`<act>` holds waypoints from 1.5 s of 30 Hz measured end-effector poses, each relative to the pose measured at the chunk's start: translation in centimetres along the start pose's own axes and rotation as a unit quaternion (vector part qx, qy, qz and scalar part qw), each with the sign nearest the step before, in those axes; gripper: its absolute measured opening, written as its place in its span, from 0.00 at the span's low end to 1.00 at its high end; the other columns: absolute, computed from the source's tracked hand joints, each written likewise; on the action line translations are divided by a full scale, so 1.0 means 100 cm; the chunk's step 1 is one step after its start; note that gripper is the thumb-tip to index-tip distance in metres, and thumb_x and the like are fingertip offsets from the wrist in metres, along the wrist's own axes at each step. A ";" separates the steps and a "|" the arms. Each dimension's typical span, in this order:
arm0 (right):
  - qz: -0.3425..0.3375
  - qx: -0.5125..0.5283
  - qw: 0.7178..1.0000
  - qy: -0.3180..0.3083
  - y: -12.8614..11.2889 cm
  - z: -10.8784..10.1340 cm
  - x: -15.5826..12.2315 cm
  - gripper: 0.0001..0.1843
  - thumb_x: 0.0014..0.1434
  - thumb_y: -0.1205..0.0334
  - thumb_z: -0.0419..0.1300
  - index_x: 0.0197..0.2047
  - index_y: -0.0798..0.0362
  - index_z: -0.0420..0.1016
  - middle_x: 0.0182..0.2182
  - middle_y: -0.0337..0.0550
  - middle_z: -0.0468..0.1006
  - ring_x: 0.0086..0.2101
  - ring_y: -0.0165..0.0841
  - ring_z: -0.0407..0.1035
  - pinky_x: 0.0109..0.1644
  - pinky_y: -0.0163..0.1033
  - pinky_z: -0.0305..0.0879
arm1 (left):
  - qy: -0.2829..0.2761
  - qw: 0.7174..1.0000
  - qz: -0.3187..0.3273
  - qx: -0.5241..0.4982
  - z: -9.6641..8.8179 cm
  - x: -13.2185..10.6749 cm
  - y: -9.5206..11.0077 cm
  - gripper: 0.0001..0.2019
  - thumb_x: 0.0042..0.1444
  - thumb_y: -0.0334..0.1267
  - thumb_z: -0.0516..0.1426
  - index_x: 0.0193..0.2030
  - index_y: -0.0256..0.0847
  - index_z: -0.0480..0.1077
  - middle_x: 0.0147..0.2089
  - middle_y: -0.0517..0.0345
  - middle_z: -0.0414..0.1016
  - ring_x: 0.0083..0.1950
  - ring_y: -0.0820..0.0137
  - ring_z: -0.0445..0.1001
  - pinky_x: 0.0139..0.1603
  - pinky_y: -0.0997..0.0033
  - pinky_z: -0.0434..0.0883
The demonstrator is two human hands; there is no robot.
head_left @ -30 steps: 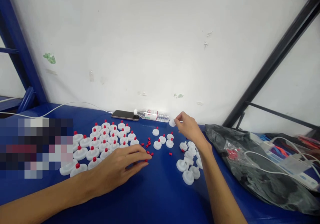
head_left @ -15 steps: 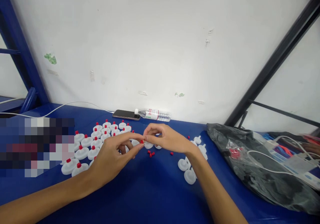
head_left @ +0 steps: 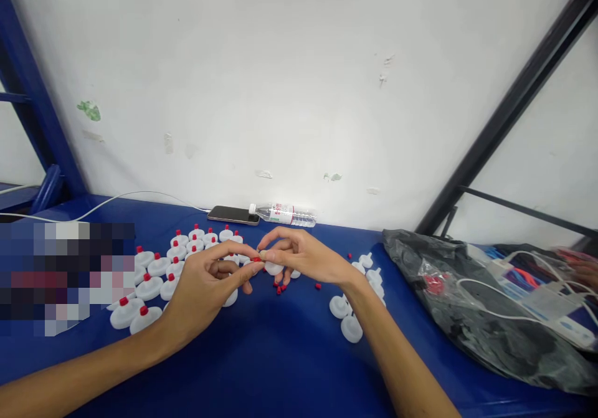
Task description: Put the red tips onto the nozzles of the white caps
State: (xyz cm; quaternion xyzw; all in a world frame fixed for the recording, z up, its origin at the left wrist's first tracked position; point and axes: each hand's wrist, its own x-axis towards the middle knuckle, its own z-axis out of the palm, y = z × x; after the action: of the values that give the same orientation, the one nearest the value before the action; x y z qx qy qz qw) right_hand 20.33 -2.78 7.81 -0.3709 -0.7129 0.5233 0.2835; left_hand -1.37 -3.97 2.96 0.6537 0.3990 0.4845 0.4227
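Observation:
My left hand (head_left: pixel 212 281) pinches a small red cap (head_left: pixel 256 259) between thumb and forefinger, its other fingers curled. My right hand (head_left: pixel 299 256) meets it there, thumb and forefinger closed at the cap. A white plastic disc (head_left: pixel 274 268) sits under my right hand's fingers, some of them curled below it; its nozzle side is hidden. Several loose red caps (head_left: pixel 279 288) lie on the blue table just below my hands. To the left stand many white discs with red caps on their nozzles (head_left: pixel 149 287). Uncapped white discs (head_left: pixel 351 329) lie right of my right wrist.
Against the wall lie a phone (head_left: pixel 232 215) with a white cable and a clear water bottle (head_left: pixel 292 214). On the right, a black plastic bag (head_left: pixel 467 324) holds cables and a small bag of red pieces (head_left: pixel 435 284). Dark posts flank the table.
My hands stay together and have shifted slightly left with the view. Fingers of my right hand now show below the white disc. The red cap is now more covered by my fingertips.

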 end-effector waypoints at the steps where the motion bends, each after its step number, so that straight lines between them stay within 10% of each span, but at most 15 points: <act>1: 0.000 0.005 1.000 0.000 0.000 0.000 0.000 0.16 0.66 0.49 0.66 0.49 0.51 0.73 0.33 0.37 0.80 0.27 0.28 0.76 0.31 0.33 0.74 | 0.002 1.000 0.002 -0.002 0.000 0.000 0.001 0.17 0.55 0.52 0.69 0.43 0.43 0.79 0.19 0.62 0.78 0.16 0.78 0.60 0.18 0.79 0.52; 37: 0.009 0.050 0.998 -0.035 -0.004 0.002 -0.002 0.24 0.58 0.54 0.73 0.55 0.47 0.74 0.37 0.38 0.82 0.29 0.29 0.78 0.35 0.33 0.73 | -0.052 0.998 0.031 0.034 -0.001 -0.003 0.009 0.10 0.60 0.46 0.65 0.45 0.45 0.79 0.17 0.66 0.76 0.18 0.73 0.73 0.19 0.79 0.60; 45: 0.023 -0.002 0.999 -0.022 0.001 0.013 0.001 0.32 0.63 0.39 0.65 0.63 0.48 0.69 0.37 0.42 0.82 0.38 0.35 0.79 0.43 0.38 0.73 | -0.015 0.993 0.105 0.044 -0.001 0.001 0.005 0.05 0.61 0.41 0.65 0.41 0.43 0.80 0.26 0.64 0.79 0.21 0.75 0.73 0.21 0.79 0.65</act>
State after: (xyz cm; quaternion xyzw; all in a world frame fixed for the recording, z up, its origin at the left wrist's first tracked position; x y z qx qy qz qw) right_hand 19.28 -3.32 7.31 -0.3761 -0.7112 0.5364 0.2548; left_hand -1.39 -4.03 3.50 0.7169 0.3428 0.4986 0.3465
